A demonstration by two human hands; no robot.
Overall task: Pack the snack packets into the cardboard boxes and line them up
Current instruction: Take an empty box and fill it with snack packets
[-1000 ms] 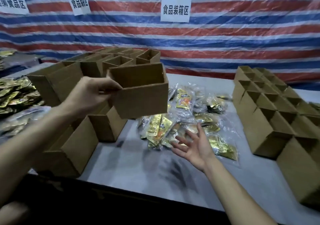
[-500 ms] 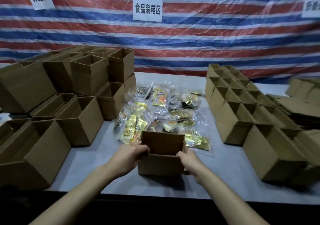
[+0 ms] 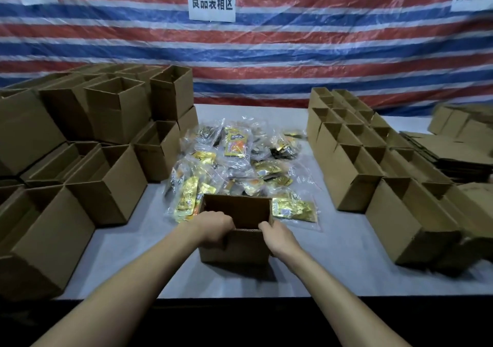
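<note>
An open, empty cardboard box [image 3: 241,248] stands on the grey table near its front edge. My left hand [image 3: 214,226] grips the box's near left corner, fingers curled over the rim. My right hand [image 3: 277,236] holds the near right corner the same way. Directly behind the box lies a heap of snack packets [image 3: 237,165], yellow and gold in clear bags.
Open cardboard boxes [image 3: 106,181] are stacked on the left, some two high. Rows of open boxes [image 3: 357,170] line the right side, with flat folded cardboard [image 3: 453,149] beyond them. A striped tarp with paper signs [image 3: 212,0] hangs behind the table [image 3: 333,266].
One second ago my left hand held the box in the air and my right hand was open. The box came down onto the table, and both hands now hold its near corners.
</note>
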